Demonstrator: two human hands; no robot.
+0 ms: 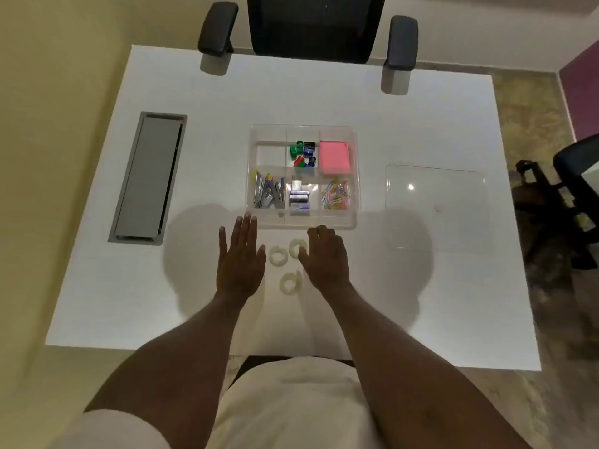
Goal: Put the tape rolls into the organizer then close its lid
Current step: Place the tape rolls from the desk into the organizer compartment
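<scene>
3 pale translucent tape rolls (286, 263) lie on the white table (421, 303) before the clear compartmented organizer (354, 176), between the flat, open-fingered left hand (240, 257) and the loosely curled, empty right hand (325, 258).

A white table (421, 303) fills the middle of the frame, with a grey cable hatch (147, 178) set into its left part. A black office chair (316, 27) stands at the top centre, pushed up to the far edge. Pale yellow wall (58, 92) runs down the left; mottled brown floor (525, 118) and a purple wall (583, 76) show at the upper right.
</scene>
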